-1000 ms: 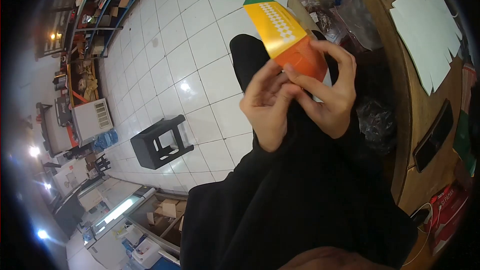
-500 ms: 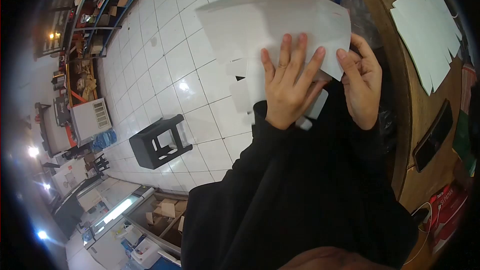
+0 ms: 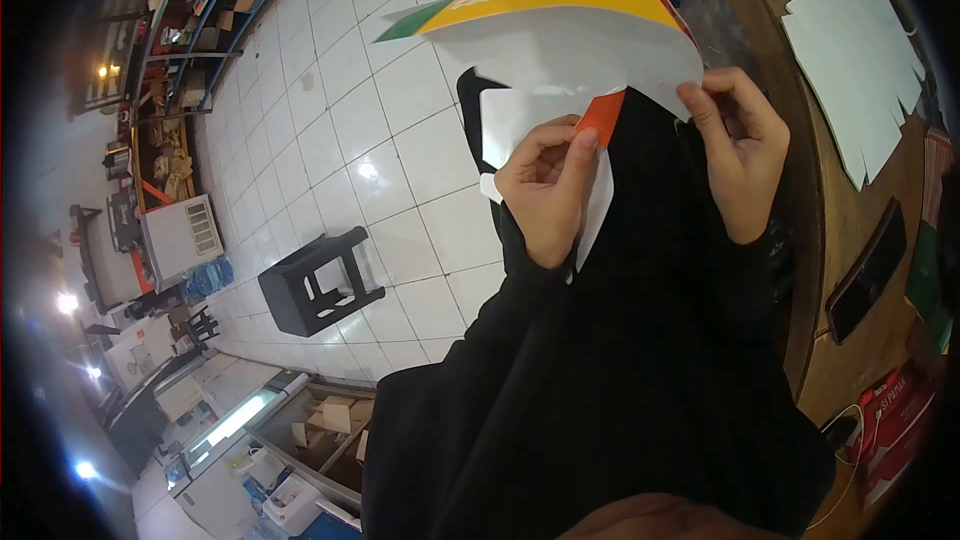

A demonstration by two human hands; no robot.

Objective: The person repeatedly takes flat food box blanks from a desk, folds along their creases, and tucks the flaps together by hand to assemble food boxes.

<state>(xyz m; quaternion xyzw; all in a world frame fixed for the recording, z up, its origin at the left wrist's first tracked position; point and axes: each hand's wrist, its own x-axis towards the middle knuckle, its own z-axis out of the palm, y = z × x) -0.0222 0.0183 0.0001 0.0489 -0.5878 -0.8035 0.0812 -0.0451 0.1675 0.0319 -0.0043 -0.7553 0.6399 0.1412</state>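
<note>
A printed cardboard sheet (image 3: pixel 560 45) spans the space above my lap, its white inner side facing me and a yellow, green and checked outer side curling over at the far edge. My left hand (image 3: pixel 555 185) pinches an orange-faced flap of it between thumb and fingers. At the sheet's right corner, my right hand (image 3: pixel 740 150) grips the edge between thumb and bent fingers. White flaps hang down around my left hand, over my dark-clothed leg.
On the wooden table (image 3: pixel 800 70) at the right lie white notched sheets (image 3: pixel 855 75), a dark phone (image 3: pixel 868 270) and a red package (image 3: pixel 895 420). A black stool (image 3: pixel 318 285) stands on the tiled floor. Shelves (image 3: pixel 190 50) line the far left.
The cardboard, earlier folded with its printed side showing, was opened out to its white side. My left hand has gone from lying spread on it to pinching a flap; the far edge has curled up.
</note>
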